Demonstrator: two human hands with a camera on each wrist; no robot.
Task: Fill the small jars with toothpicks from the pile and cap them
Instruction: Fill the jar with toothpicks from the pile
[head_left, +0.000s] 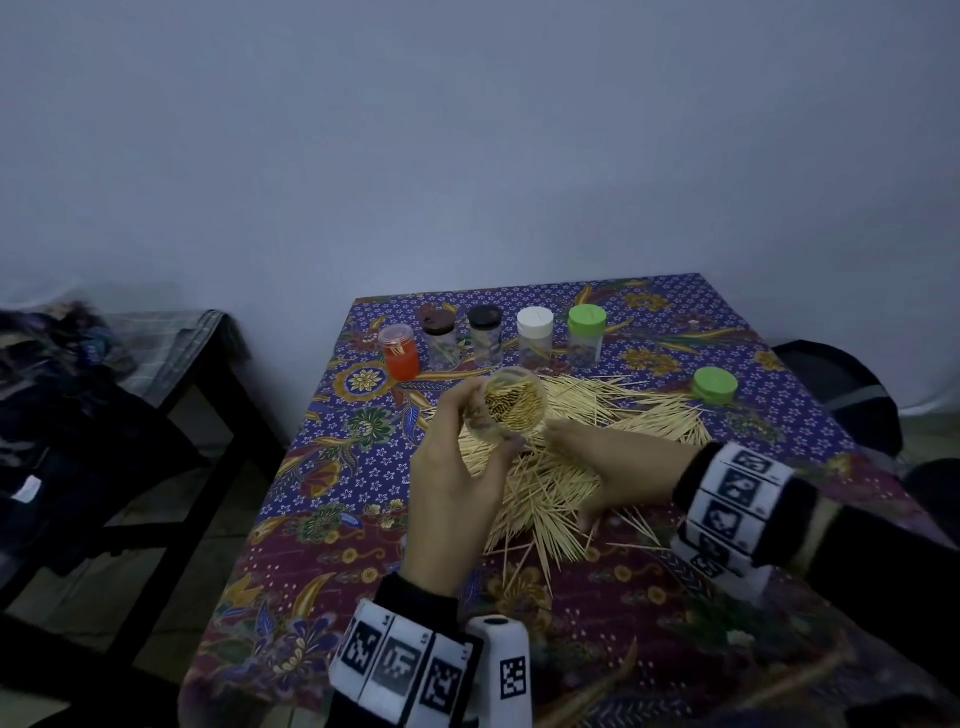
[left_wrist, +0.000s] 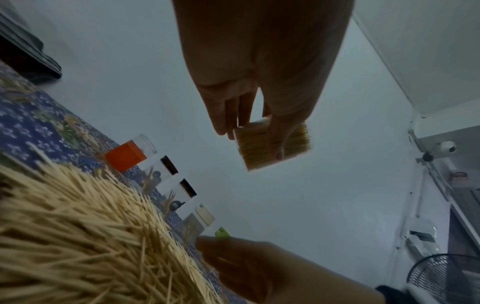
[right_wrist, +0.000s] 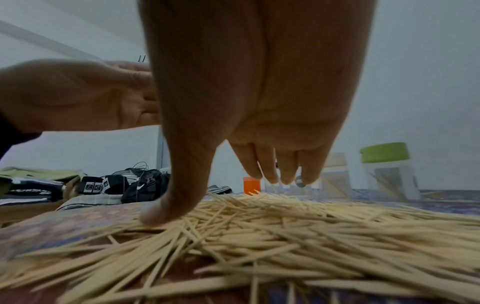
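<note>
Dim, bluish, flat light in all three views; no hard shadows, no glare.
Head view: wide-angle bending at edges, dark clothes heap (head_left: 62, 374) at left smeared. Left wrist view: loose pale wooden toothpick pile (left_wrist: 78, 236) soft with blur. Right wrist view: nearest toothpicks out of focus, right hand (right_wrist: 259, 92) dark against the pale wall.

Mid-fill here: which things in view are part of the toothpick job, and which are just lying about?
Job:
open jar in left hand
toothpick pile under right hand
loose green cap
five jars in the back row

Lying about:
clothes
side table
wire basket
</note>
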